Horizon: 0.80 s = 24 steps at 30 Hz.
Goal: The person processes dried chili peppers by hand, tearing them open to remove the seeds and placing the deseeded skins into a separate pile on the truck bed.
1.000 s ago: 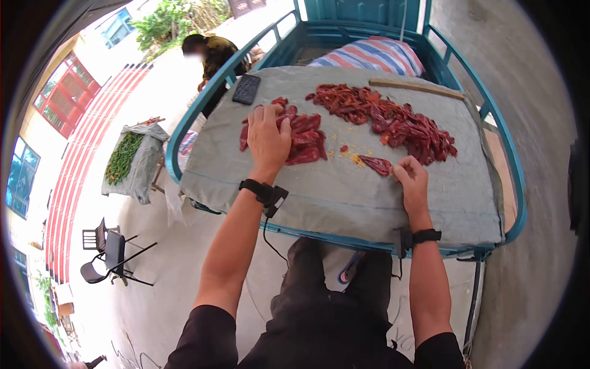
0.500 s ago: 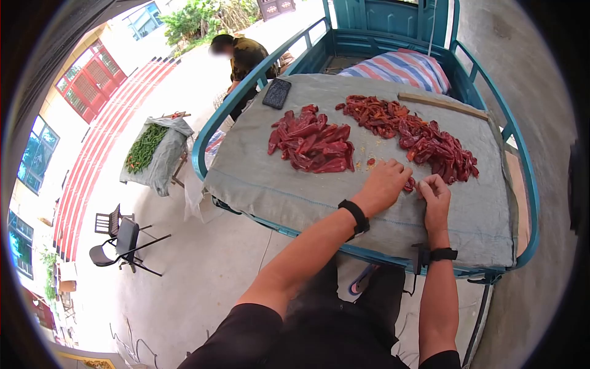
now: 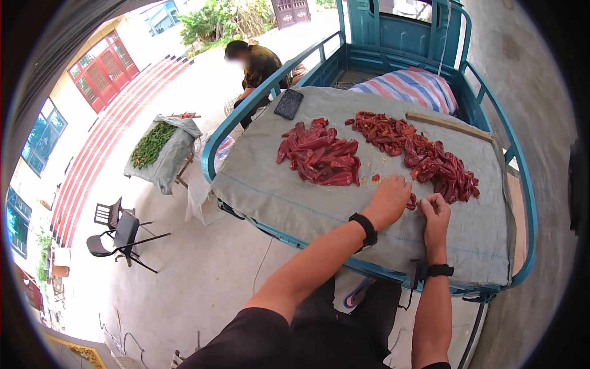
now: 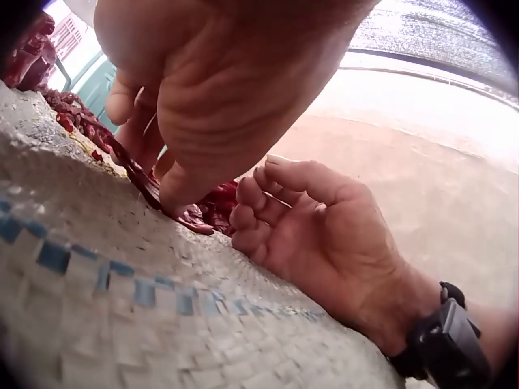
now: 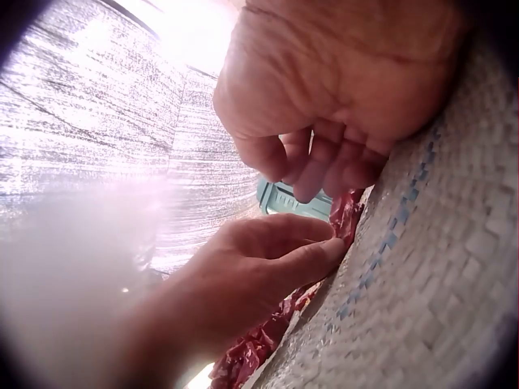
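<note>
A red dried pepper (image 3: 412, 202) lies at the near side of the sheet, between my two hands. My left hand (image 3: 388, 202) pinches it with thumb and fingers, low over the cloth; the pepper (image 4: 193, 219) shows under the thumb in the left wrist view. Just to its right, my right hand (image 3: 436, 220) has loosely bent fingers close to the pepper's end, and nothing shows between its thumb and fingers in the right wrist view. A pile of whole red peppers (image 3: 322, 158) lies on the left, and a longer heap of red peppers (image 3: 439, 169) lies beyond my hands.
The grey woven sheet (image 3: 295, 206) covers a platform in a teal cart with a side rail (image 3: 523, 184). A black phone-like slab (image 3: 289, 103) and a wooden strip (image 3: 448, 125) rest on it. Green peppers (image 3: 152, 144) and chairs (image 3: 126, 234) stand left. Another person (image 3: 261, 67) bends beyond the rail.
My left hand has left the left pile and come right to the pepper beside my right hand. The right hand stays near the pepper's end. The head view has shifted.
</note>
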{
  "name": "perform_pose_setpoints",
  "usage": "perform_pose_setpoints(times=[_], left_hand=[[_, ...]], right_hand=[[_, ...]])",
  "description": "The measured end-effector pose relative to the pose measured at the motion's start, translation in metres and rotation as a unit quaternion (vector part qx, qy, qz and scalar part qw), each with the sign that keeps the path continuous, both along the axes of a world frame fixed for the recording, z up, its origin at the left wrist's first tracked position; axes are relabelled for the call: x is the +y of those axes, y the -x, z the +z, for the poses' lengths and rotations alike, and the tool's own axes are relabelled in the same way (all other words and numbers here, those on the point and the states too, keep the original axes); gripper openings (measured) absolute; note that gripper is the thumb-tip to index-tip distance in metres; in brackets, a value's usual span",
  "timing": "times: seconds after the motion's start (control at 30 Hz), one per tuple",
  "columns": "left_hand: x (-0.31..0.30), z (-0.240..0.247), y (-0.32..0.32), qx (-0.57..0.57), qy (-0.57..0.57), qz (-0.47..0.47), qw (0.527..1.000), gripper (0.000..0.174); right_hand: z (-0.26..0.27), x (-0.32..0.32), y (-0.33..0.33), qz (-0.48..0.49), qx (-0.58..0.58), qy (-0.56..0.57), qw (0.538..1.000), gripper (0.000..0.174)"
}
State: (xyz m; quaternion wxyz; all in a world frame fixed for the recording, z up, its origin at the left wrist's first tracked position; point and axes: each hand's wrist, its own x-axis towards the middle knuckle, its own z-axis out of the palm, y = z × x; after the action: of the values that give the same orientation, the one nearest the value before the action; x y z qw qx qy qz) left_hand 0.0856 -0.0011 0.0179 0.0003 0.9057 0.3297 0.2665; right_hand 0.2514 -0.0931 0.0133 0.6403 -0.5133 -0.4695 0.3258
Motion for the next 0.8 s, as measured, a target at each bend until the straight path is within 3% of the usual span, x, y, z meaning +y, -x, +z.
perform_pose_setpoints(times=[0.13, 0.43, 0.63, 0.8], left_hand=[[-0.002, 0.002, 0.0, 0.003, -0.026, 0.0, 1.0, 0.017], [-0.01, 0.021, 0.021, -0.112, 0.088, -0.033, 0.989, 0.034], [-0.003, 0.06, 0.066, -0.185, 0.104, 0.037, 0.977, 0.029], [0.023, 0.08, 0.121, -0.233, 0.037, 0.096, 0.967, 0.02]], right_hand=[[0.001, 0.0, 0.001, 0.0, -0.006, 0.002, 1.0, 0.011], [-0.003, 0.0, -0.002, 0.015, 0.011, 0.001, 1.0, 0.01], [-0.005, 0.004, -0.001, 0.017, 0.009, 0.005, 1.0, 0.009], [-0.006, 0.0, 0.0, 0.001, 0.012, 0.019, 1.0, 0.009]])
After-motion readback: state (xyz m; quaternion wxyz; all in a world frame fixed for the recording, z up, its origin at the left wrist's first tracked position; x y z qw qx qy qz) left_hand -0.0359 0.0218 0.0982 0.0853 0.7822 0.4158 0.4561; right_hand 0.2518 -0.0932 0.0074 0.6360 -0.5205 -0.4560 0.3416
